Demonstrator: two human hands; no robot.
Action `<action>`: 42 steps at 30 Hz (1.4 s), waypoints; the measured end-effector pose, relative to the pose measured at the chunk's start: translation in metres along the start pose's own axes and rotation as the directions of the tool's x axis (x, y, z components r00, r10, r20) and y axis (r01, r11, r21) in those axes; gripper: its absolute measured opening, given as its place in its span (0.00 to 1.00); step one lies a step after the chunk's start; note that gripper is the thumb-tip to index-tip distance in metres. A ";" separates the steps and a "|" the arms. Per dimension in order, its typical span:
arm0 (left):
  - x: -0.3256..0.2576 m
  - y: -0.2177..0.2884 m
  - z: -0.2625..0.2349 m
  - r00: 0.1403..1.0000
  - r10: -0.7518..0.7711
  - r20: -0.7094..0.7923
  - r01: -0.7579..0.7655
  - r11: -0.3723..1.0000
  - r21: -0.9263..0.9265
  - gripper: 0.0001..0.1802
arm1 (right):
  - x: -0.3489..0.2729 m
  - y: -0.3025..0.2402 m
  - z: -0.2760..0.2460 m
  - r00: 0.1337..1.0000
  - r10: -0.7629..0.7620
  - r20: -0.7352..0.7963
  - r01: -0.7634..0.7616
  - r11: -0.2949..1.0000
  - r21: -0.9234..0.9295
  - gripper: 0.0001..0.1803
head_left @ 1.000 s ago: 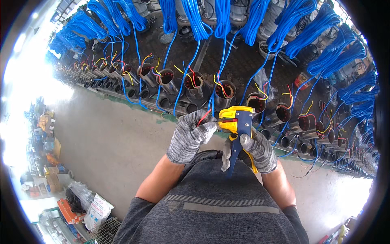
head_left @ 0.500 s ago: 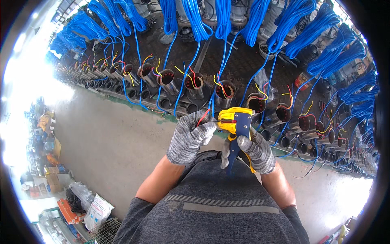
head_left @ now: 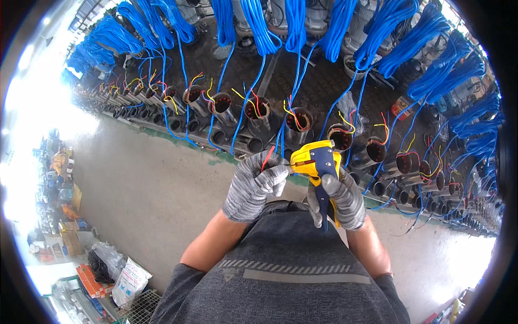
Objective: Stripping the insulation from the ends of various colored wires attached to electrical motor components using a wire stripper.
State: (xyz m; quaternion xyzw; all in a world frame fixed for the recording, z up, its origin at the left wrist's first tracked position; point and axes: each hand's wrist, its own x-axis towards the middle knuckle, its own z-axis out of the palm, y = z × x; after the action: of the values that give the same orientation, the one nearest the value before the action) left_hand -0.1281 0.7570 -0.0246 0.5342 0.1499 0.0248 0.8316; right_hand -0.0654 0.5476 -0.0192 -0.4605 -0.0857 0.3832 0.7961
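My left hand, in a grey knitted glove, is closed in a pinch on thin wires at the end of a blue cable. A red wire sticks up past its fingers. My right hand, gloved alike, grips the handles of a yellow and dark blue wire stripper. The stripper's jaws face left and meet a dark wire at my left fingertips. Just beyond stands an open metal cylinder with coloured wires coming out of its top.
Rows of similar metal cylinders line the dark bench across from me. Coiled blue cables hang along its back. A white sack and orange boxes lie at lower left on the grey floor.
The stripper has shifted slightly right and tilted, and its handles look closer together. My right hand has moved with it; my left hand stays nearly in place.
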 end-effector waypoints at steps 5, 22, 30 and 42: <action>0.002 0.000 0.000 0.999 -0.017 -0.052 0.018 1.000 0.020 0.09 | 0.003 0.001 -0.013 1.000 -0.030 0.003 0.029 0.988 0.154 0.40; -0.005 -0.002 -0.001 0.997 0.047 0.055 -0.055 0.986 0.159 0.07 | -0.007 -0.013 -0.014 0.966 0.130 0.224 -0.134 0.991 0.002 0.33; -0.006 0.000 -0.002 0.998 0.044 0.047 -0.054 0.975 0.215 0.06 | -0.007 -0.015 -0.012 0.974 0.151 0.170 -0.129 0.983 -0.131 0.32; -0.005 0.006 0.004 0.999 -0.019 0.040 0.006 0.953 0.304 0.07 | -0.006 -0.005 -0.015 0.999 -0.013 0.047 0.004 0.980 0.201 0.36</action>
State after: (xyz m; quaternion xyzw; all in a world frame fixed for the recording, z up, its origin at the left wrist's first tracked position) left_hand -0.1315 0.7549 -0.0166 0.6552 0.1378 -0.0151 0.7427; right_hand -0.0592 0.5324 -0.0222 -0.3681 -0.0674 0.3974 0.8379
